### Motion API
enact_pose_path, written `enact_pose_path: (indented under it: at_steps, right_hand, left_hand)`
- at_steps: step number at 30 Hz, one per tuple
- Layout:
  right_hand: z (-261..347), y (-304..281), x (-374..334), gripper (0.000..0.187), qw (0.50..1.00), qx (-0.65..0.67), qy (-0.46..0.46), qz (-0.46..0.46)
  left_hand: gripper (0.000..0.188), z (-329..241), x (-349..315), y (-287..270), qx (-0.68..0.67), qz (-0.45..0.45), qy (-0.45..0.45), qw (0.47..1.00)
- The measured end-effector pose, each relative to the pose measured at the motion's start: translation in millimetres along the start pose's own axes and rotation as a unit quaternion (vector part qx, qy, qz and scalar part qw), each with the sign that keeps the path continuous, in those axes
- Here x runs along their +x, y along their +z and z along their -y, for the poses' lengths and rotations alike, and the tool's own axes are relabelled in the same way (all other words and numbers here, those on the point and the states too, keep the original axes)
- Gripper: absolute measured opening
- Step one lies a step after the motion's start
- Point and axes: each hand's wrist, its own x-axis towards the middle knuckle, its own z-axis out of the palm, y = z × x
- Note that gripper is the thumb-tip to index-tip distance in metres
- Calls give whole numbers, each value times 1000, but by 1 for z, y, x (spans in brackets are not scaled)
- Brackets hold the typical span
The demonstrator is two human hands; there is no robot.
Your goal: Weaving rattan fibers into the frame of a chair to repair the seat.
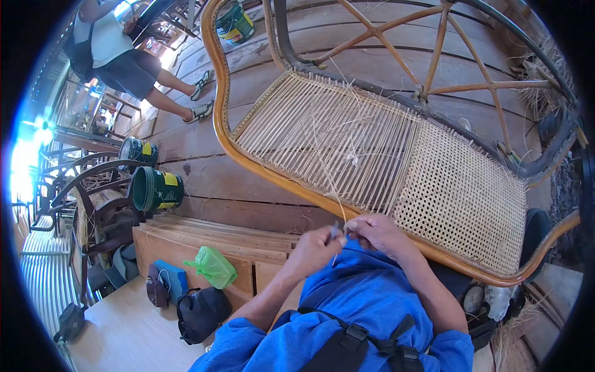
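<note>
A wooden bench frame point(218, 105) with a half-woven cane seat lies across the view before me. Close-woven cane mesh point(462, 198) covers its right part, while parallel cane strands point(297, 121) span the left. At the near rail, my left hand point(315, 249) and my right hand point(379, 234) meet fingertip to fingertip, both closed. A thin pale cane strand point(338, 199) runs from the seat down between them, pinched by the fingers. Something small and blue-grey shows at my left fingertips; its kind is unclear. Loose strands lie tangled over the seat's middle.
Left of the bench stand green buckets point(162, 189). Stacked boards point(217, 239) lie nearer, beside a green plastic bag point(214, 268), a cap point(157, 285) and a black bag point(203, 315). Another person point(124, 56) stands at upper left. Dark curved chair frames point(93, 170) crowd the left.
</note>
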Motion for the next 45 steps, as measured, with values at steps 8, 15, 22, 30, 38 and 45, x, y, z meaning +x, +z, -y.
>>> enact_pose_path:
  at_steps: [8,15,22,30,38,45]
  right_hand:
    - [-3,-18,1,12,991,-43,-121,-21]
    - [-9,-103,-25,12,905,195,-221,-306]
    - [-45,-148,-60,14,824,285,-285,-399]
    - [-79,-173,-91,14,758,390,-345,-392]
    - [-90,-190,-132,9,703,383,-434,-414]
    - [-134,-212,-189,5,590,499,-455,-443]
  left_hand:
    - [27,21,-7,22,335,118,119,927]
    - [21,3,10,17,105,166,-7,980]
    - [21,-41,27,11,163,147,49,974]
    - [19,-43,45,20,138,160,54,976]
    - [8,-15,66,35,29,247,-126,960]
    - [9,-53,82,77,-86,258,-93,958]
